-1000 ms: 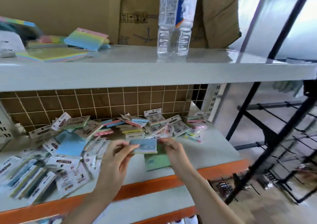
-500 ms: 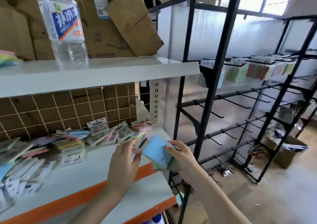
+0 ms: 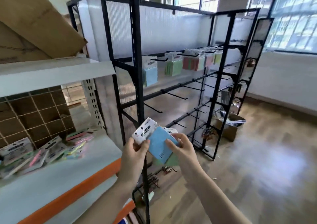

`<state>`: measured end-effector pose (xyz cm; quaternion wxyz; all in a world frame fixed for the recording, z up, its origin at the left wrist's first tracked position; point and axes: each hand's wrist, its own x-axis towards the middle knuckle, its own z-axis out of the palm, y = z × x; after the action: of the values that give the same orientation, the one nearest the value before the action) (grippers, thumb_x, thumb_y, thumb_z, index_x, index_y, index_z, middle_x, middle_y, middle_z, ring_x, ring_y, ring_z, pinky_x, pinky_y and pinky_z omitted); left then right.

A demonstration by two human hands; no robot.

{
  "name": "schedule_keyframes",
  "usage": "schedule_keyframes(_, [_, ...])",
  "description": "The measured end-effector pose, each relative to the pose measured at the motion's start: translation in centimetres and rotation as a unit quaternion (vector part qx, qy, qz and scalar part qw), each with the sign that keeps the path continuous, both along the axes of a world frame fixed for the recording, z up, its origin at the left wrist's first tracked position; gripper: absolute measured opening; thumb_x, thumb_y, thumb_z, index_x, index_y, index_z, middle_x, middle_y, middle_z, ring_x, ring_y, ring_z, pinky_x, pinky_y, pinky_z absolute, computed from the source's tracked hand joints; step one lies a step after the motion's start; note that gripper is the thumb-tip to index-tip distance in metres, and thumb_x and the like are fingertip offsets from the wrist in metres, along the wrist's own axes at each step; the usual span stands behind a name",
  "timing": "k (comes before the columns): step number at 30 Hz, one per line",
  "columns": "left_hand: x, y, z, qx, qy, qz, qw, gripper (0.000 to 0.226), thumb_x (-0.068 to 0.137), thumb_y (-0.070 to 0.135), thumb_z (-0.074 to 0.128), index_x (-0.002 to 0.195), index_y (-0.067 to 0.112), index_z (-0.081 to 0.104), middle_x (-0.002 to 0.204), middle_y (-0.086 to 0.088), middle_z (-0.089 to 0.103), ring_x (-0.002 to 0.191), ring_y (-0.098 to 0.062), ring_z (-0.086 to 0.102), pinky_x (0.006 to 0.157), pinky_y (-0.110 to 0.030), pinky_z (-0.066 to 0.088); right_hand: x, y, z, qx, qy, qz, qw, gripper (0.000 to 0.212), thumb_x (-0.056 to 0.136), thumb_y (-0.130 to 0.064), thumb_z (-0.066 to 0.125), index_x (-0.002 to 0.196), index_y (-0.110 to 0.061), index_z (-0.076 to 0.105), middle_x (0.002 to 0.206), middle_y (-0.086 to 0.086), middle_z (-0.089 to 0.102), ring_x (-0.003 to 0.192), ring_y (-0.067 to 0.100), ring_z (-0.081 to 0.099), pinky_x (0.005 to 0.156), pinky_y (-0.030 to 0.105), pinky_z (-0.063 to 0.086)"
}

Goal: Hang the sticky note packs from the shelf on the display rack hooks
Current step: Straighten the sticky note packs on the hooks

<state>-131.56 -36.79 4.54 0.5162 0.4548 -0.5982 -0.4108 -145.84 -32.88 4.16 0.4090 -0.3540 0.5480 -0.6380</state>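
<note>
Beside rack [image 3: 137,55], hands [image 3: 159,149] pinch pack [image 3: 158,144] edges.

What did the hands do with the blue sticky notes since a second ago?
A second ago both hands were picking the blue pack up over the pile on the shelf. Now the left hand and right hand have carried the blue pack off the shelf and turned toward the display rack, with a green pack still behind it. The pile of packs stayed on the shelf, and both hands kept their hold.
</note>
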Motion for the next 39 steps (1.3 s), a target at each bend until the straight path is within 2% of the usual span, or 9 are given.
schedule_keyframes(3, [-3.6,-0.9,0.3,-0.018,-0.003,-0.009,1.0,0.003,0.093,0.025,0.059,0.093,0.028,0.058,0.09,0.011,0.064,0.085,0.0,0.061,0.067,-0.011,0.045,-3.1,0.0,-0.7,-0.009,0.023,-0.038,0.999,0.014,0.091,-0.019,0.063,0.103,-0.016,0.056,0.091,0.007,0.063,0.064,0.007,0.064,0.052,0.026,0.051])
schedule_keyframes(9, [-11.1,-3.6,1.0,-0.019,0.053,-0.024,0.998,0.01,0.096,0.023,0.051,0.088,0.021,0.055,0.081,0.006,0.061,0.076,-0.004,0.061,0.063,-0.015,0.044,-10.7,-1.3,-1.3,-0.012,0.043,-0.133,0.99,0.007,0.095,-0.026,0.055,0.1,-0.021,0.057,0.092,0.007,0.065,0.054,0.001,0.061,0.043,0.022,0.046])
schedule_keyframes(13, [-15.6,-7.2,2.8,-0.001,0.11,-0.055,0.992,0.016,0.098,0.019,0.048,0.092,0.004,0.051,0.078,0.0,0.057,0.067,0.0,0.056,0.057,-0.008,0.043,-16.4,-3.9,-0.7,-0.046,0.055,-0.246,0.967,0.013,0.095,-0.019,0.056,0.108,-0.016,0.053,0.094,0.007,0.067,0.068,0.012,0.064,0.055,0.027,0.052])
schedule_keyframes(17, [-19.1,-11.3,4.2,0.021,0.105,-0.09,0.99,0.026,0.096,0.035,0.048,0.095,0.009,0.051,0.086,-0.006,0.057,0.077,-0.012,0.052,0.067,-0.029,0.044,-21.6,-7.2,1.6,-0.052,0.081,-0.324,0.941,0.028,0.093,-0.022,0.06,0.116,-0.018,0.046,0.095,0.001,0.064,0.078,0.017,0.065,0.065,0.035,0.056])
schedule_keyframes(21, [-21.7,-15.5,5.3,-0.008,0.081,-0.088,0.993,0.025,0.092,0.042,0.05,0.088,0.017,0.053,0.08,0.0,0.06,0.071,-0.004,0.055,0.064,-0.025,0.046,-25.3,-10.9,4.2,-0.079,0.105,-0.292,0.947,0.003,0.094,-0.014,0.059,0.092,-0.013,0.056,0.087,0.01,0.064,0.07,0.018,0.061,0.057,0.034,0.053])
schedule_keyframes(23, [-22.8,-17.4,5.7,-0.015,0.088,-0.083,0.993,0.028,0.088,0.048,0.05,0.085,0.021,0.054,0.079,0.001,0.061,0.073,-0.01,0.057,0.066,-0.035,0.049,-26.6,-12.6,4.9,-0.084,0.113,-0.281,0.949,0.007,0.094,-0.011,0.058,0.088,-0.012,0.055,0.081,0.008,0.063,0.063,0.013,0.058,0.049,0.026,0.048])
schedule_keyframes(31, [-24.9,-22.3,6.8,-0.068,0.077,-0.045,0.994,0.033,0.081,0.057,0.053,0.085,0.024,0.056,0.077,0.002,0.065,0.072,-0.008,0.061,0.064,-0.025,0.045,-29.0,-18.0,6.4,-0.12,0.033,-0.203,0.971,0.014,0.073,-0.025,0.055,0.08,-0.013,0.054,0.068,-0.002,0.06,0.055,0.011,0.054,0.045,0.021,0.041])
schedule_keyframes(33, [-25.5,-22.9,7.6,-0.085,0.071,-0.03,0.993,0.033,0.08,0.058,0.053,0.082,0.025,0.056,0.075,0.007,0.065,0.066,0.001,0.058,0.056,-0.015,0.042,-29.3,-19.5,6.7,-0.132,0.045,-0.164,0.976,0.015,0.077,-0.027,0.059,0.081,-0.013,0.058,0.065,-0.006,0.061,0.056,0.008,0.054,0.048,0.021,0.041])
schedule_keyframes(39, [-27.3,-23.9,8.9,-0.148,0.06,0.064,0.985,0.029,0.08,0.054,0.054,0.077,0.026,0.057,0.074,0.009,0.063,0.067,-0.001,0.056,0.057,-0.014,0.042,-29.9,-23.8,9.3,-0.196,0.072,0.017,0.978,0.018,0.089,-0.028,0.063,0.074,-0.02,0.07,0.062,-0.009,0.061,0.056,0.004,0.053,0.052,0.014,0.041])
